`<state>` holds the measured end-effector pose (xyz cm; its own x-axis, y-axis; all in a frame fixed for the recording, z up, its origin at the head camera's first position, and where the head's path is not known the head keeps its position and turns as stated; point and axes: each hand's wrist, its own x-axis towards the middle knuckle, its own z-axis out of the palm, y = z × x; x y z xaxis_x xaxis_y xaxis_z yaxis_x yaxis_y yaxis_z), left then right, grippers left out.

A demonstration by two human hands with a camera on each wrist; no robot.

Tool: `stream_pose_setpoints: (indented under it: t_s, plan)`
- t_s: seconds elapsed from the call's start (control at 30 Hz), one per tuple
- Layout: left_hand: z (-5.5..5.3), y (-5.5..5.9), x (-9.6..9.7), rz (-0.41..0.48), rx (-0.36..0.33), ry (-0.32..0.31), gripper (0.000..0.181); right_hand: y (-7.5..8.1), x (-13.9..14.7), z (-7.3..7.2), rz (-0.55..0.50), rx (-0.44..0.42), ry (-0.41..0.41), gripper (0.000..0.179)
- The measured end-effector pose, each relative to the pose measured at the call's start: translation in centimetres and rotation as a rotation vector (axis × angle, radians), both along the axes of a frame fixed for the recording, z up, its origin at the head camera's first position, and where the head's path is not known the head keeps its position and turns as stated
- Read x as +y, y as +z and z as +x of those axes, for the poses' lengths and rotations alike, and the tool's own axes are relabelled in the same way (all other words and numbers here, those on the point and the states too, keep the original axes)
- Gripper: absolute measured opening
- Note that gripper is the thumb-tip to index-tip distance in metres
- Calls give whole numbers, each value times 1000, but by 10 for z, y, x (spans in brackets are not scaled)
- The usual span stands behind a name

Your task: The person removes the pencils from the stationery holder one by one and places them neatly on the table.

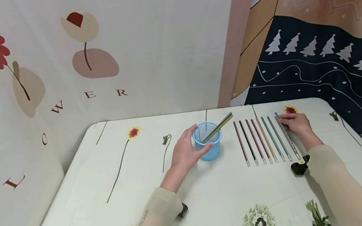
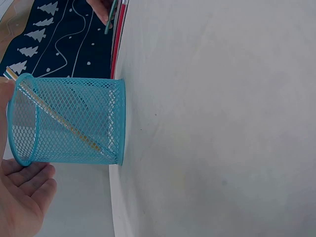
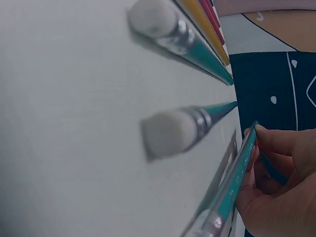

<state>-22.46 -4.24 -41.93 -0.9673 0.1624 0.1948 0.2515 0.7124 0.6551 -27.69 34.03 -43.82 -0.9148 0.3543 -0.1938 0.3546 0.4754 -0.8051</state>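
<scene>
A light blue mesh pencil cup (image 1: 210, 152) stands upright on the table, with a few pencils (image 1: 220, 125) leaning over its right rim. My left hand (image 1: 185, 148) holds the cup near its top from the left, thumb on the near side; the left wrist view shows the cup (image 2: 74, 121) sideways. Right of it lies a row of several pencils (image 1: 258, 142), dark red, black, tan and teal, eraser ends towards me. At the row's right end my right hand (image 1: 298, 125) pinches a teal pencil (image 3: 237, 185) near its far end, which is tilted up off the cloth.
A white cloth with printed flowers covers the table (image 1: 83, 191). Behind it hangs a pale printed curtain (image 1: 157, 53), and a dark blue cloth with white trees (image 1: 337, 64) is at the right. Black wrist devices (image 1: 300, 167) sit by the cuffs.
</scene>
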Motion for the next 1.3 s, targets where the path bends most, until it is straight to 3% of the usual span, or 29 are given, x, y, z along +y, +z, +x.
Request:
stream_pose_setpoints:
  t_s: [0.63,1.0,1.3]
  plan:
    - [-1,-1,0,-7,3,7,85,-7,-5,-1,152,31,26,32]
    - [-1,0,0,-10,24,-5,83,-7,-5,1,127,74,16,31]
    - [0,0,-1,-5,20,-6,84,0,-5,9,41,67,-2,34]
